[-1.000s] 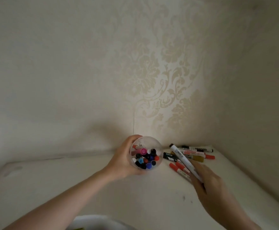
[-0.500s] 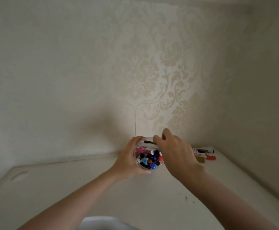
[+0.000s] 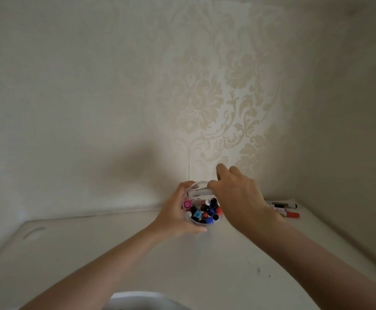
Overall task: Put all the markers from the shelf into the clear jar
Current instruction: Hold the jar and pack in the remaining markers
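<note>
Right hand (image 3: 236, 195) over the clear jar (image 3: 202, 203), grip pinched on a white marker (image 3: 199, 193) lying across the rim, not yet dropped in. Left hand (image 3: 178, 215) wrapped around the jar wall, steadying it on the shelf (image 3: 93, 253). Jar already crowded with colored caps. Well along, apparently: a few loose markers (image 3: 283, 208) left beside the right wrist.

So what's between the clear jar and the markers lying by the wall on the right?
In the head view, the person's right hand covers the gap between the clear round plastic jar and the loose markers.
</note>
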The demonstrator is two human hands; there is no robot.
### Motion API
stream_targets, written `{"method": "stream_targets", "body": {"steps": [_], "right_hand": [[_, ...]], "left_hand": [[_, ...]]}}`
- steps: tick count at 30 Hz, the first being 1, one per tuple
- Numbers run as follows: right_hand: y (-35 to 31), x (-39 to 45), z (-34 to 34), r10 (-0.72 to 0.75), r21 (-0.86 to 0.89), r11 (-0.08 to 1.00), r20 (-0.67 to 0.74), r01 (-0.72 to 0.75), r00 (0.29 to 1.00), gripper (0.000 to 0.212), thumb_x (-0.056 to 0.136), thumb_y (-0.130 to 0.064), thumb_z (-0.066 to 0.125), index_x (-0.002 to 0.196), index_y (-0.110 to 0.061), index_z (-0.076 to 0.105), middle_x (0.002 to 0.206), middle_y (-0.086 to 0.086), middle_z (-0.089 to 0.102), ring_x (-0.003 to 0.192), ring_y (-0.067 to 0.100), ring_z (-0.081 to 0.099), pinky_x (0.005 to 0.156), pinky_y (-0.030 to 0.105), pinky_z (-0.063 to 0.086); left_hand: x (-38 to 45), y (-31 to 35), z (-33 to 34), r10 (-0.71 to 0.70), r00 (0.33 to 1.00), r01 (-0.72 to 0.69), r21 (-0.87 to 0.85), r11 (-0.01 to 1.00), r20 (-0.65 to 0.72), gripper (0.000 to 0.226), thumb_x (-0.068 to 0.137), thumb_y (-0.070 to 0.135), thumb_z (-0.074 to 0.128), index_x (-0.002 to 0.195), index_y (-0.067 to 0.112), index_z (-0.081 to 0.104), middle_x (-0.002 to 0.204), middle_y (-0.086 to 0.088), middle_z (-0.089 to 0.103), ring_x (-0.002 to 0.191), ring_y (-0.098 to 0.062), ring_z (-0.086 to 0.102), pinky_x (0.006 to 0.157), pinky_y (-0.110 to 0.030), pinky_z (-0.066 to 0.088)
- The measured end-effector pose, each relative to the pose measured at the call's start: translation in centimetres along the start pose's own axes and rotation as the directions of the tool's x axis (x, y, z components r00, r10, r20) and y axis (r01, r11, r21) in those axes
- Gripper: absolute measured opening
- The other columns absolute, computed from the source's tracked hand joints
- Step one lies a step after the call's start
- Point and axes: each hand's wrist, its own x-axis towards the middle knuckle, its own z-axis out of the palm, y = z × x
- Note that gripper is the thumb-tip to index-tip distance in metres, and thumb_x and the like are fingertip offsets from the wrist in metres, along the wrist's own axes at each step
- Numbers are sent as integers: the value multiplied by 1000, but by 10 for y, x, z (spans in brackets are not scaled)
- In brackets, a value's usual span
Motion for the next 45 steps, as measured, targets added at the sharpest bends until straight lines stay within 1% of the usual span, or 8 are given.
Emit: {"method": "stream_targets", "body": {"steps": [8,13,20,24,27,30,40,45], "right_hand": [[-17,12,23,-43,223,974,58,29,997,52,78,-8,73,126,-11,51,120,8,43,99,24,58,73,28,48],[-10,4,37,52,552,834,-66,-7,996,23,87,-20,65,109,-21,68,104,5,60,92,24,63,81,33,52],[-16,5,52,-52,465,879,-117,101,992,43,82,-4,59,124,-18,61,124,2,63,110,19,59,93,28,49],[39,-33,65,299,650,758,-417,52,858,24,81,-21,56,98,-23,72,88,-7,73,74,9,68,66,27,58],[89,-60,110,440,413,818,2,-401,898,30,86,-34,60,116,-30,64,112,-4,66,98,17,64,79,32,53],[96,-92,159,432,181,843,334,-507,838,53,87,-58,53,132,-32,48,126,-3,51,113,17,51,93,36,48],[84,-102,187,346,86,931,112,-356,932,39,100,-40,32,135,-26,41,125,-5,54,113,17,51,92,30,42],[80,-111,164,296,453,835,113,-314,949,25,102,-27,34,124,-21,46,102,-3,53,79,10,55,70,23,45]], "left_hand": [[0,1,9,39,999,-39,82,996,-9,102,51,12,98,132,39,42,124,10,62,109,-7,68,84,-18,55],[-4,2,6,40,999,-39,83,996,-6,101,52,15,96,134,37,41,122,12,63,110,-12,68,84,-22,56],[-3,5,10,44,999,-44,92,995,7,103,51,15,97,134,39,42,128,14,60,117,-10,64,89,-29,57],[-5,1,5,62,997,-58,94,994,-35,99,52,18,95,134,35,43,133,9,54,121,-13,60,91,-29,57],[-7,0,6,49,998,-46,61,997,-48,98,53,17,97,133,35,44,135,8,53,124,-12,57,93,-25,55],[-7,0,8,63,997,-60,79,995,-37,101,52,15,98,134,34,43,138,10,51,127,-10,55,97,-23,52],[-7,8,18,70,997,-68,100,993,-17,100,53,9,96,135,28,43,136,14,50,124,-6,56,96,-18,50],[-6,9,18,56,998,-54,87,995,-24,101,53,10,97,135,30,42,137,16,48,121,-2,56,94,-16,50]]}}
